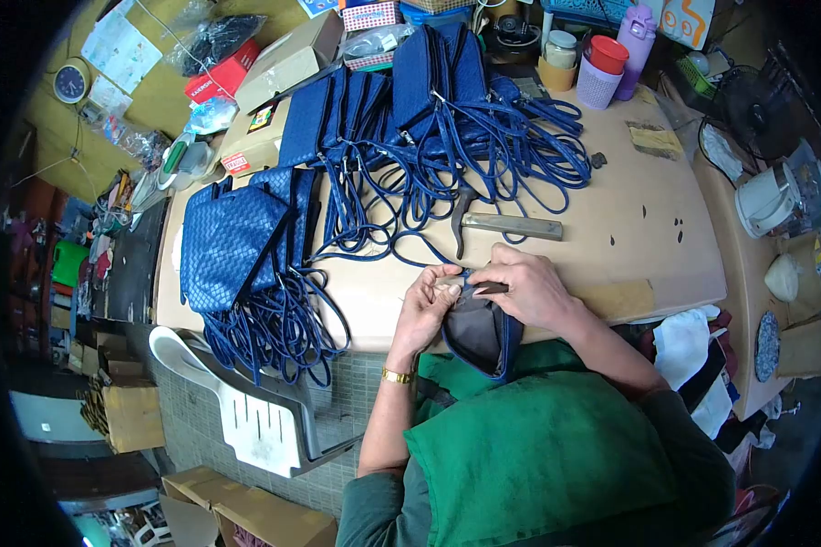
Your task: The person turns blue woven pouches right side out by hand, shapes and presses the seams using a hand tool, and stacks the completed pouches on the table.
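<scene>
A small blue pouch with a dark lining hangs open at the table's front edge, over the green apron. My left hand pinches its upper left edge. My right hand is closed round a small dark tool at the pouch's upper right edge. What lies between the fingertips is too small to make out. Just beyond my hands, a hammer lies on the table. Blue woven bags with straps are piled at the left, and more blue bags stand at the back.
A white plastic chair stands at the lower left. At the back right are a purple bottle, a red cup and a jar. Cloths hang at the right edge. Cardboard boxes lie on the floor.
</scene>
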